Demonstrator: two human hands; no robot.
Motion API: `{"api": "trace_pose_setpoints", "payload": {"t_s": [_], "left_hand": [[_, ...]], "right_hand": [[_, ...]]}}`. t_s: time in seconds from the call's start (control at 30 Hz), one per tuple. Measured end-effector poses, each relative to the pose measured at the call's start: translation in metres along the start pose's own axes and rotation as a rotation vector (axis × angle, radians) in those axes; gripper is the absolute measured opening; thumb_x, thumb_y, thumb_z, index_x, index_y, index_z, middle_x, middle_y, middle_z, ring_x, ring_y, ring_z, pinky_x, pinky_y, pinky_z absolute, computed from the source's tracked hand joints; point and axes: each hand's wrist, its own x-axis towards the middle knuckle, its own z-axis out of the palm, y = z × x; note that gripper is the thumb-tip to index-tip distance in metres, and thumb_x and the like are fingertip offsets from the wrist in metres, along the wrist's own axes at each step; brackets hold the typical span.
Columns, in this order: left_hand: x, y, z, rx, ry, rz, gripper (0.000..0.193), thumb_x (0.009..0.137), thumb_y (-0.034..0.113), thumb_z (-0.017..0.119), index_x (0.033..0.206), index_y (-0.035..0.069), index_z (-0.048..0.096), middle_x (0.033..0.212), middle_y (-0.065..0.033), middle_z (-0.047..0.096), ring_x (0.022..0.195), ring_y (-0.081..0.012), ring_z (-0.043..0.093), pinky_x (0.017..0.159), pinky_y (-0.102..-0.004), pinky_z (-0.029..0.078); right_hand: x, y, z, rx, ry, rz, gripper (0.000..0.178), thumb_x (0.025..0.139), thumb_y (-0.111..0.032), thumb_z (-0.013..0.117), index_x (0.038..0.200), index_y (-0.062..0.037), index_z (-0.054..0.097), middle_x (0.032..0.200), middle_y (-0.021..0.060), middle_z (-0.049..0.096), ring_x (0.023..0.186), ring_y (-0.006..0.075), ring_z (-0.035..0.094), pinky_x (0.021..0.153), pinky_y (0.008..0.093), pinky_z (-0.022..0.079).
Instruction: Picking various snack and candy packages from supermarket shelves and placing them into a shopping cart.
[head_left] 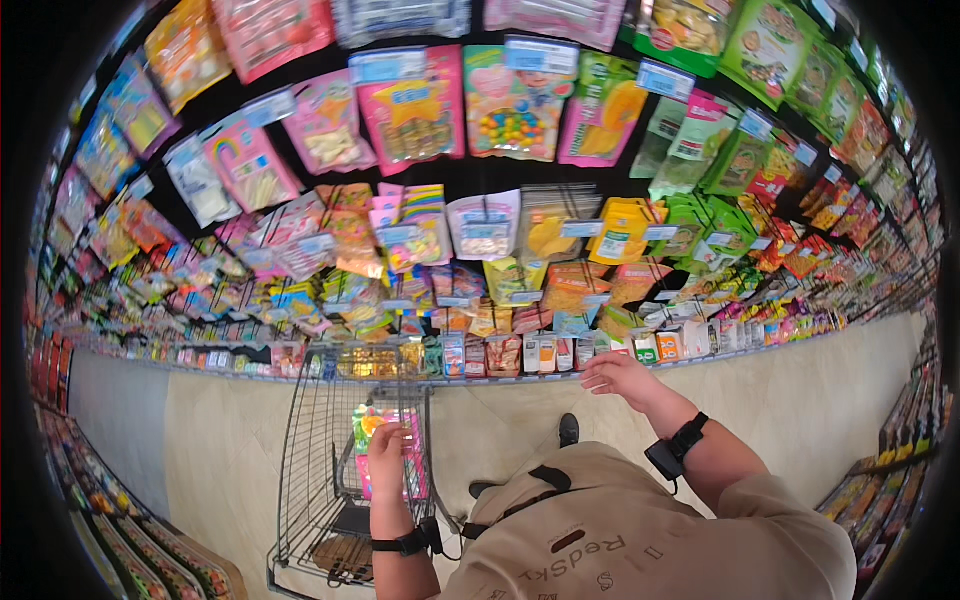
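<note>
My left hand [387,458] is over the shopping cart [290,470], its fingers loosely bent and slightly apart, with nothing visible gripped. Behind it in the cart show bright candy pouches, one green and orange [368,422] and one pink [414,478]. Whether the hand touches them I cannot tell. My right hand [617,380] is held out in front of the lowest shelf, fingers stretched to the left and empty. Nearest to it are small white and orange packs [666,345]. Both wrists wear black bands with small devices.
Ahead, a long rack holds rows of hanging snack pouches, such as a pink one with a yellow star [414,105] and a yellow one [625,230]. In the cart's lower part lies a brown item [345,555]. More stocked shelves [150,560] stand at the lower left and right [880,490].
</note>
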Motion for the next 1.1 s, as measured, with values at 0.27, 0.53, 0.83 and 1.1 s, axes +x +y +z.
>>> {"api": "trace_pose_setpoints", "payload": {"t_s": [0.27,0.53,0.83,1.1], "left_hand": [[0.029,0.052,0.135,0.033,-0.164,-0.018,0.016,0.098,0.008,0.05,0.109,0.004,0.06,0.097,-0.0094,0.069,0.081,-0.0157,0.066,0.07,-0.0263,0.051],[0.049,0.081,0.257,0.108,-0.234,0.072,0.017,0.099,0.007,0.048,0.112,0.002,0.059,0.098,-0.0092,0.068,0.082,-0.0144,0.064,0.072,-0.0263,0.05],[0.055,0.107,0.352,0.2,-0.322,0.075,0.018,0.099,0.006,0.047,0.113,0.003,0.057,0.103,-0.0077,0.068,0.087,-0.0147,0.064,0.075,-0.0264,0.048],[0.049,0.151,0.368,0.213,-0.269,0.175,0.018,0.099,0.007,0.047,0.112,0.002,0.059,0.102,-0.0081,0.068,0.087,-0.0146,0.064,0.076,-0.0274,0.049]], "right_hand": [[-0.013,-0.023,-0.089,0.151,0.032,-0.084,0.023,0.098,-0.013,0.049,0.117,-0.0036,0.06,0.111,0.0109,0.067,0.101,0.0213,0.066,0.084,0.0329,0.052],[-0.01,-0.054,-0.182,0.217,-0.026,-0.215,0.024,0.099,-0.014,0.049,0.118,-0.0032,0.059,0.112,0.0103,0.067,0.1,0.0201,0.066,0.084,0.0316,0.052],[0.001,-0.092,-0.242,0.196,-0.121,-0.261,0.024,0.1,-0.015,0.049,0.119,-0.0039,0.058,0.112,0.0082,0.067,0.103,0.0183,0.065,0.087,0.0313,0.05],[0.014,-0.136,-0.232,0.113,-0.251,-0.399,0.024,0.099,-0.013,0.051,0.12,-0.0036,0.058,0.115,0.0084,0.066,0.106,0.0182,0.064,0.089,0.0318,0.05]]}}
